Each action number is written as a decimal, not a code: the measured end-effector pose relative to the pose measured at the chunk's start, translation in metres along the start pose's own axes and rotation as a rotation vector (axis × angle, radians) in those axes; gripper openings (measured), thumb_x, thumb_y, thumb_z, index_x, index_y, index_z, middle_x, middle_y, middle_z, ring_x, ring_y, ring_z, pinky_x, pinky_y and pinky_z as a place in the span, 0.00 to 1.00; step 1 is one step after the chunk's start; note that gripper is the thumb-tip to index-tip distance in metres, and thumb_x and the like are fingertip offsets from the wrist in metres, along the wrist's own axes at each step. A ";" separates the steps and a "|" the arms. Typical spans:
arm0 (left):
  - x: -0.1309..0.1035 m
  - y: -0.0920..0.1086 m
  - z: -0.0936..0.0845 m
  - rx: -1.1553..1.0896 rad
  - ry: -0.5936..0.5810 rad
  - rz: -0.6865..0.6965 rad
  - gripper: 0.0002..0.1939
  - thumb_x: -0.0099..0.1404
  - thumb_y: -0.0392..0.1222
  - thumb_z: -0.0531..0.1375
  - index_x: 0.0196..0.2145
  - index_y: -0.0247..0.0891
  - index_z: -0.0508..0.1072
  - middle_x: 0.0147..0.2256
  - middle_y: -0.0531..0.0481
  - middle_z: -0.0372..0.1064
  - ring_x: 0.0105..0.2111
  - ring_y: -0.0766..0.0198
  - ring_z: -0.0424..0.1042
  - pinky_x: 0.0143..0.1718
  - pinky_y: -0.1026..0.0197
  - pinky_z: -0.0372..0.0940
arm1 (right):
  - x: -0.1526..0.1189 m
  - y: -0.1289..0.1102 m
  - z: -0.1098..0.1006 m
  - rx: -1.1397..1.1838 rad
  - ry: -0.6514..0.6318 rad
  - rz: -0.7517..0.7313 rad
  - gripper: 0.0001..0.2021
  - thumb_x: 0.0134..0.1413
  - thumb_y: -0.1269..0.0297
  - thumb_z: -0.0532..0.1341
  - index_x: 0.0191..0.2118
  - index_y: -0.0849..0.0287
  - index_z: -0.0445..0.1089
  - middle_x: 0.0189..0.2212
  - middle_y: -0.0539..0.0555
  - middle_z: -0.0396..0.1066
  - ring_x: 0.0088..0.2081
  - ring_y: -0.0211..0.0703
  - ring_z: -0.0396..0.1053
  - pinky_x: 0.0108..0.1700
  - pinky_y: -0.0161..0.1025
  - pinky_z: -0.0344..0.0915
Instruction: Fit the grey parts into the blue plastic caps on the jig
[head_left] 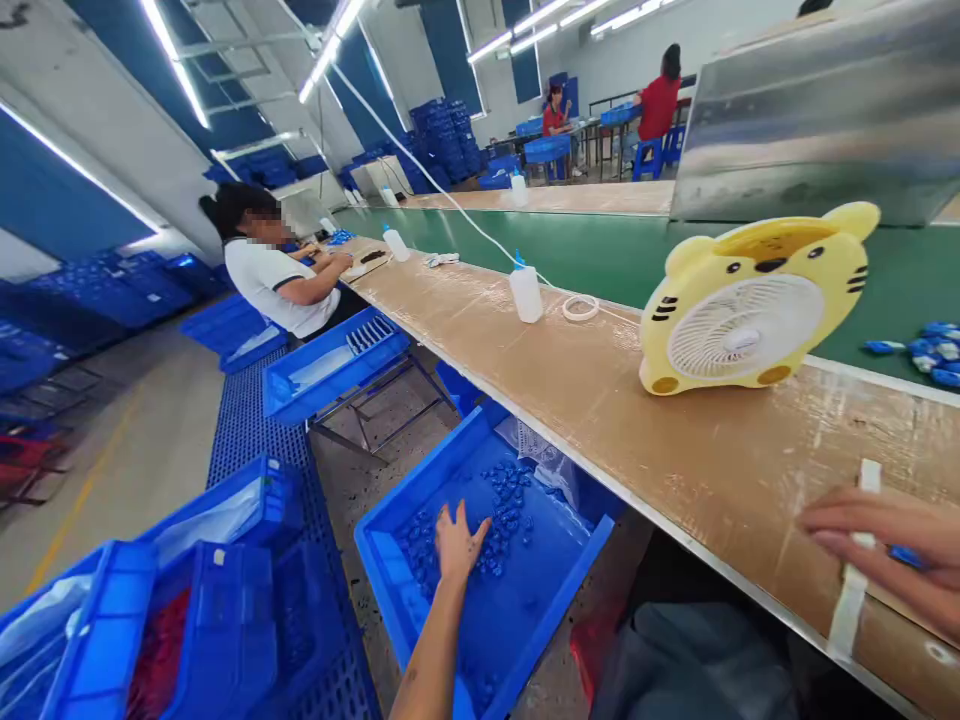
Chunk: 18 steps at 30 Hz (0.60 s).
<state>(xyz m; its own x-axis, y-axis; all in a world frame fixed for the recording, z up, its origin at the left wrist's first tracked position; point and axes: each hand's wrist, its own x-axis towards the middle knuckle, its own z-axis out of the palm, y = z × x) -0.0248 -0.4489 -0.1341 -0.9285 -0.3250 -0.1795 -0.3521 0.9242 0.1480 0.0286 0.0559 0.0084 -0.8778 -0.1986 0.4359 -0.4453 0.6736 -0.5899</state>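
My left hand [457,545] reaches down into a blue plastic tray [555,620], fingers spread over small blue parts [506,500] scattered across its bottom. Nothing shows gripped in it. At the right edge of the view, my right hand [892,550], somewhat blurred, is over the brown-covered bench [720,480] with its fingers stretched out. Under or beside those fingers lies a small blue piece [906,556], partly hidden. A white strip [847,610] runs along the bench beneath the same hand.
A yellow animal-faced fan [757,300] stands on the bench, near a white bottle [526,292] and a coiled white cord [580,308]. Behind runs a green conveyor belt [600,245] carrying blue-and-white pieces [937,352]. A co-worker [277,275] sits left; stacked blue crates [225,620] stand lower left.
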 end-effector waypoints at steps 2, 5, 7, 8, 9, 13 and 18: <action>0.016 0.033 0.013 -0.046 -0.020 0.193 0.25 0.67 0.50 0.62 0.58 0.37 0.70 0.65 0.36 0.61 0.65 0.45 0.59 0.62 0.38 0.57 | 0.025 -0.044 0.047 0.172 -0.241 -0.067 0.13 0.66 0.50 0.55 0.40 0.37 0.78 0.30 0.56 0.79 0.30 0.47 0.77 0.28 0.43 0.73; 0.035 0.086 0.034 -0.103 -0.049 0.401 0.21 0.67 0.49 0.63 0.55 0.39 0.72 0.62 0.41 0.63 0.61 0.48 0.64 0.60 0.37 0.60 | 0.048 -0.092 0.106 0.162 -0.509 -0.129 0.15 0.68 0.60 0.53 0.37 0.49 0.77 0.32 0.55 0.78 0.34 0.48 0.76 0.37 0.43 0.74; 0.047 0.118 0.045 -0.131 -0.060 0.467 0.19 0.69 0.48 0.62 0.54 0.39 0.72 0.59 0.41 0.66 0.57 0.50 0.68 0.57 0.40 0.65 | 0.049 -0.108 0.133 0.140 -0.609 -0.198 0.14 0.66 0.66 0.54 0.36 0.52 0.77 0.33 0.55 0.77 0.37 0.48 0.74 0.43 0.44 0.72; 0.053 0.132 0.050 -0.145 -0.067 0.487 0.18 0.69 0.48 0.61 0.54 0.39 0.72 0.57 0.41 0.68 0.54 0.52 0.70 0.55 0.42 0.67 | 0.047 -0.112 0.142 0.153 -0.639 -0.196 0.13 0.65 0.67 0.54 0.36 0.53 0.76 0.34 0.55 0.77 0.38 0.47 0.74 0.44 0.43 0.71; 0.059 0.144 0.054 -0.159 -0.078 0.505 0.18 0.70 0.47 0.61 0.54 0.38 0.72 0.56 0.41 0.69 0.52 0.53 0.71 0.53 0.44 0.68 | 0.043 -0.112 0.150 0.166 -0.665 -0.179 0.12 0.65 0.69 0.55 0.36 0.53 0.76 0.34 0.54 0.77 0.39 0.47 0.73 0.46 0.42 0.71; 0.078 0.174 0.067 -0.210 -0.156 0.615 0.17 0.70 0.47 0.61 0.54 0.39 0.71 0.54 0.42 0.70 0.49 0.55 0.73 0.49 0.47 0.71 | 0.034 -0.097 0.173 0.075 -0.754 -0.084 0.12 0.65 0.71 0.54 0.35 0.55 0.75 0.37 0.54 0.77 0.44 0.48 0.72 0.51 0.44 0.69; 0.064 0.180 0.075 -0.211 -0.248 0.832 0.18 0.70 0.48 0.61 0.54 0.40 0.72 0.56 0.41 0.68 0.52 0.54 0.71 0.52 0.45 0.69 | 0.052 -0.074 0.222 -0.326 -0.802 0.093 0.13 0.63 0.73 0.54 0.40 0.59 0.77 0.42 0.61 0.75 0.45 0.51 0.73 0.52 0.46 0.68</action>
<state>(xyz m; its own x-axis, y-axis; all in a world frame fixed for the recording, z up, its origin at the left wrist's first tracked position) -0.1385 -0.2880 -0.1914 -0.8494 0.5100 -0.1353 0.3877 0.7772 0.4956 -0.0235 -0.1617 -0.0762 -0.8219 -0.4917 -0.2876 -0.4004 0.8578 -0.3221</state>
